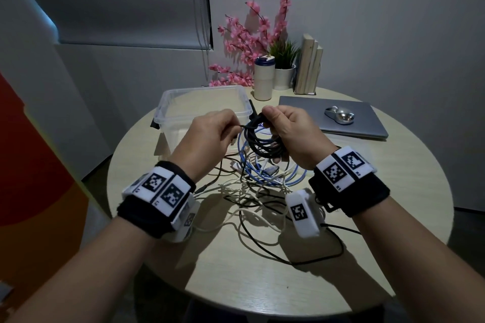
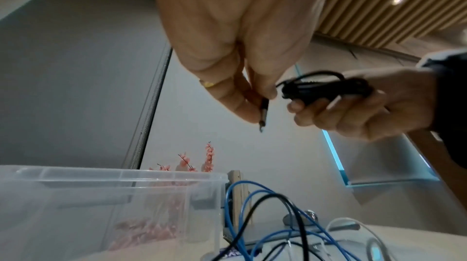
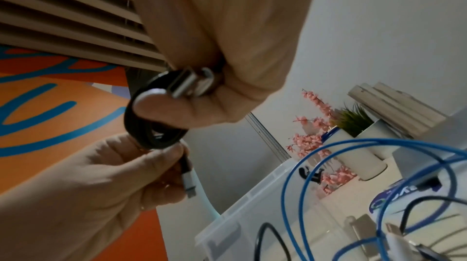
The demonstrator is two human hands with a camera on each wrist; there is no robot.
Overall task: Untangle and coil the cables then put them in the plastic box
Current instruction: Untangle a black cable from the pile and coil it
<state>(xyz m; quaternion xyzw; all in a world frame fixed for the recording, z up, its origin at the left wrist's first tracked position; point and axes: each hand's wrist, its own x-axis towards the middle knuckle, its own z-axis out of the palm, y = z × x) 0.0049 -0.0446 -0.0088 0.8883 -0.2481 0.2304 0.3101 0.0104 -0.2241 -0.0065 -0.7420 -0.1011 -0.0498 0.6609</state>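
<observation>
My head view is dim, the room grey; cables throw soft shadows on the desk (image 1: 301, 283). Straight lines bow at the edges. Both wrist views are soft and smeared, and a ceiling spotlight (image 2: 398, 0) glares top right.

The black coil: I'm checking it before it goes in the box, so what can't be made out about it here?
- Head view: the right hand covers where the black coil is gripped.
- Head view: the left hand hides the plug.
- Left wrist view: the plug tip is blurred; type unclear.
- Box: its floor is partly hidden by both hands.
</observation>
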